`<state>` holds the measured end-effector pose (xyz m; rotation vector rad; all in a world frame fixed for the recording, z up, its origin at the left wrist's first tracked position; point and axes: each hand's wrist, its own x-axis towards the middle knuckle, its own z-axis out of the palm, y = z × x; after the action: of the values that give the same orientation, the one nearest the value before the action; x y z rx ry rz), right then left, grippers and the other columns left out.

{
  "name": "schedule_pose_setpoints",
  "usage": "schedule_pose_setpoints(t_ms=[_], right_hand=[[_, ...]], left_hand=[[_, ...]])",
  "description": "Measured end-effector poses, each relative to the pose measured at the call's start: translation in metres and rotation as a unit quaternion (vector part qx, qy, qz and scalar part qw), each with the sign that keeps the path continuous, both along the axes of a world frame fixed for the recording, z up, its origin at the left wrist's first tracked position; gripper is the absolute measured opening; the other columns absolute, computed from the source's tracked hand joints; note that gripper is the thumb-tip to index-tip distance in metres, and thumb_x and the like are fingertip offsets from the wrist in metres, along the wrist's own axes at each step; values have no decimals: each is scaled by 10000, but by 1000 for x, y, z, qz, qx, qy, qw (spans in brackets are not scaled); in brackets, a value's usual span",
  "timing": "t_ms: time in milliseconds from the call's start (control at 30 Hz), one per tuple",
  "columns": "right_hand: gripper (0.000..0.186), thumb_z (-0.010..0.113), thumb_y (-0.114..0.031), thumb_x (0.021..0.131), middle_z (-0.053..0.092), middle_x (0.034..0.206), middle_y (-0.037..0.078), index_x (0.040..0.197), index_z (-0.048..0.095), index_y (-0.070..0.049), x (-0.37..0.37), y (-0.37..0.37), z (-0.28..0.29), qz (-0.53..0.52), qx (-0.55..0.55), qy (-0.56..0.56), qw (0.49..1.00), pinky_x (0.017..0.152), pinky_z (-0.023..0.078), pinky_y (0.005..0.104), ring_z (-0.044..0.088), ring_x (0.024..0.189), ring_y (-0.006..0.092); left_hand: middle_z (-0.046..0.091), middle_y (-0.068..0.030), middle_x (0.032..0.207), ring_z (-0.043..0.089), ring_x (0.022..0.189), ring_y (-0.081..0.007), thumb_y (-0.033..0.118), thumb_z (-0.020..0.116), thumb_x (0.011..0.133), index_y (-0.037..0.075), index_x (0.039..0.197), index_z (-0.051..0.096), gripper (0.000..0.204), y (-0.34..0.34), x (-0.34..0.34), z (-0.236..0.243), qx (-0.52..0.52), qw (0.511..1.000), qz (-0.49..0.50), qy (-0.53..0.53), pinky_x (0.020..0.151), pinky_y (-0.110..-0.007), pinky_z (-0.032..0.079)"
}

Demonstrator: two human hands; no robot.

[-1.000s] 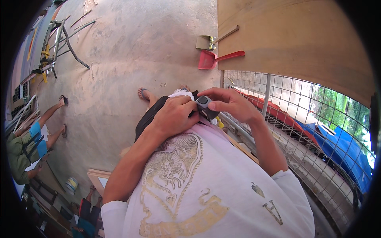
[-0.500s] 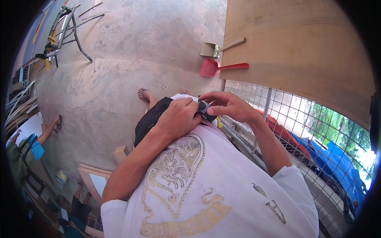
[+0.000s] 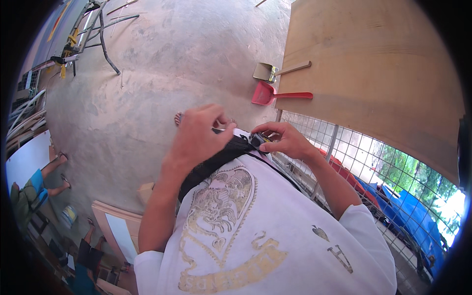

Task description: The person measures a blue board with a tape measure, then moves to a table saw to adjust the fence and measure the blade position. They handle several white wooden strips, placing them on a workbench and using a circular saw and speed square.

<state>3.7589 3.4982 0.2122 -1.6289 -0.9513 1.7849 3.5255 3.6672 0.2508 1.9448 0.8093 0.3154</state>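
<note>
My right hand (image 3: 285,140) is closed around a small dark grey, boxy device (image 3: 257,141) at my waist. The fingers cover part of it, so its exact kind does not show. My left hand (image 3: 199,135) is raised in front of my waist, slightly blurred, its fingers bent and the thumb apart. Nothing shows in it. Across my waist lies a black mesh pouch (image 3: 211,164) with a thin black strap, beneath the left hand and next to the device. A white printed T-shirt (image 3: 275,231) covers my front.
A red dustpan (image 3: 264,93) and a tan dustpan (image 3: 265,72) are by a large plywood sheet (image 3: 364,64). Wire mesh fencing (image 3: 354,147) runs along my right. Wooden panels (image 3: 118,223) stand at lower left. Other people's legs (image 3: 54,169) show at the left.
My left hand has come off the waist area and lifted up and left. More of the black pouch and its strap now shows. My right hand stays at the device.
</note>
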Motion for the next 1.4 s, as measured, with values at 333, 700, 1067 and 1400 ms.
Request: schedule_pose_setpoints(t_ms=[333,700,1067,1400], right_hand=[[469,765,-124,865,737,1104,77,1309,671,-7,-38,45,-17,-56,-55,34,996,947,537,330,678,1027,150],[520,807,-57,824,693,1169,84,1314,640,-6,-128,118,57,-84,9,-110,990,958,561,340,666,1083,169],[453,762,-74,872,735,1127,63,1311,673,-3,-132,197,36,-108,-3,32,994,907,536,299,675,1035,143],[468,810,-41,838,725,1149,71,1285,675,-14,-113,264,-11,7,58,-3,998,910,557,341,677,1075,168]], left_hand=[[749,-205,983,729,975,-374,316,791,768,13,1056,764,419,28,-25,-49,-95,972,-193,93,853,-414,575],[730,-236,822,726,802,-411,265,745,792,-17,890,756,298,97,-70,-28,29,950,-306,50,819,-482,575],[671,-163,691,697,674,-346,164,681,873,36,772,635,170,132,-102,-45,159,963,-196,-101,681,-469,565],[683,-178,740,715,670,-341,189,647,880,39,752,643,197,190,-96,-75,220,948,-227,-39,645,-452,570]])
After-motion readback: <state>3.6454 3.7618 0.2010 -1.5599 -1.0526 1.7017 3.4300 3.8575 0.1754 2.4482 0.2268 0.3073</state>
